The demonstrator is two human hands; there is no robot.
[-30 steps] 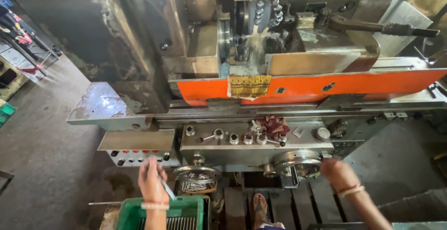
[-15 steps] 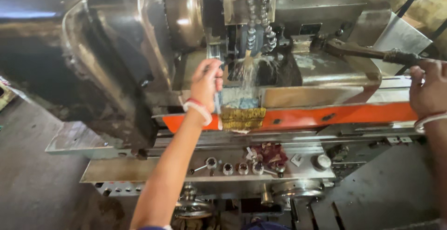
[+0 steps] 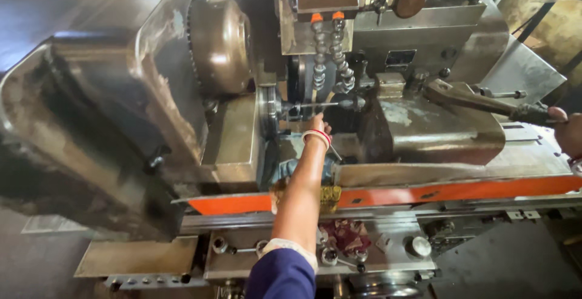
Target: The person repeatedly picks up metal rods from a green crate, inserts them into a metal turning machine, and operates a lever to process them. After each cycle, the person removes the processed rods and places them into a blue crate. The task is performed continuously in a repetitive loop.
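Left hand (image 3: pixel 316 122): reaching into grey steel grinding machine (image 3: pixel 424 129), at thin horizontal metal rod (image 3: pixel 315 105) between the centres; grip indiscernible. Right hand (image 3: pixel 568 132): clenched around black-handled lever (image 3: pixel 485 100).

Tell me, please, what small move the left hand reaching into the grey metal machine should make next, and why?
Probably a small push to seat the thin metal rod between the machine's two holding ends. The left hand is stretched in beside the rod, which lies level under the segmented coolant hoses with orange tips, while the right hand has its grip on the long dark lever, seemingly ready to clamp.
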